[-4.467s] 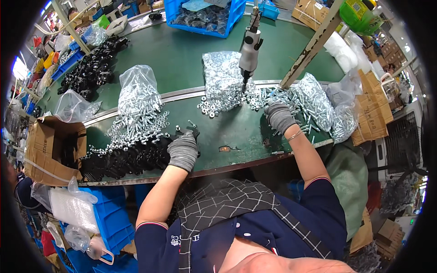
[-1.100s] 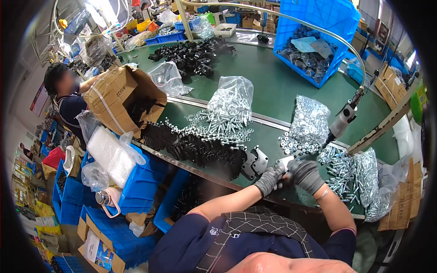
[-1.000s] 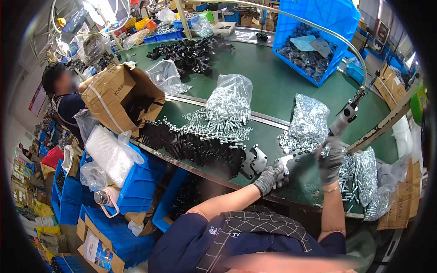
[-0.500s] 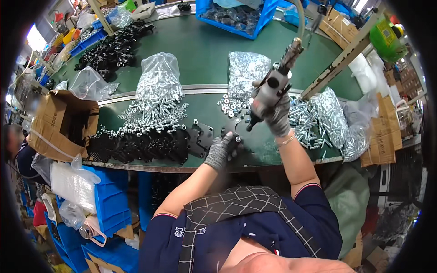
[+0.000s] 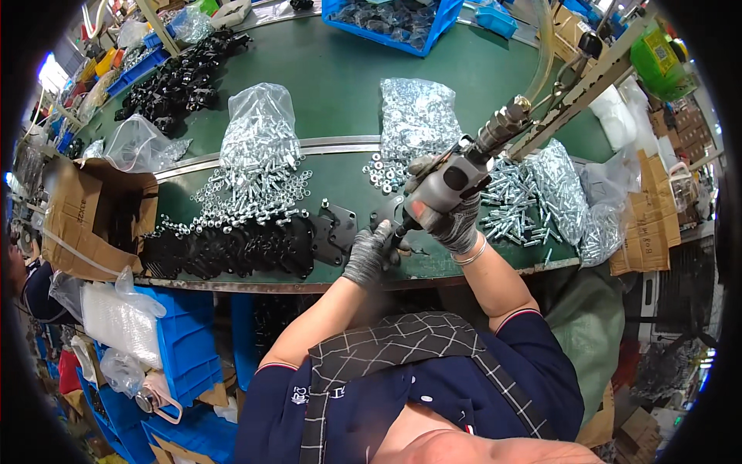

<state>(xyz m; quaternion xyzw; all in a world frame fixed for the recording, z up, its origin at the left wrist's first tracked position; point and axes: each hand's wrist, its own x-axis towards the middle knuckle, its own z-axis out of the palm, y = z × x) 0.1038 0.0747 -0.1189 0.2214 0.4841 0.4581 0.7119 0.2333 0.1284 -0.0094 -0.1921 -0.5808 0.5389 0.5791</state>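
Note:
My right hand (image 5: 454, 226), in a grey knit glove, grips a grey and black air screwdriver (image 5: 446, 185). The tool is tilted, and its tip points down beside the fingers of my left hand (image 5: 366, 254). That hand, gloved alike, is closed on a black metal plate (image 5: 386, 209) at the bench's near edge. My fingers hide part of the plate and where the tool tip meets it. Left of my left hand lies another black plate (image 5: 335, 230) with a silver post standing on it. A row of similar dark plates (image 5: 232, 251) stretches farther left.
Spilling bags hold silver posts and nuts (image 5: 259, 147), washers (image 5: 417, 116) and pins (image 5: 556, 189). An opened cardboard box (image 5: 73, 224) stands at the left end. Behind the metal rail are a heap of black parts (image 5: 174, 89) and a blue crate (image 5: 386, 31). A slanted post (image 5: 576, 97) rises at right.
My right hand has lowered the screwdriver, bringing its tip down and left to my left hand's fingers. The left hand stays at the plate. The view has shifted slightly.

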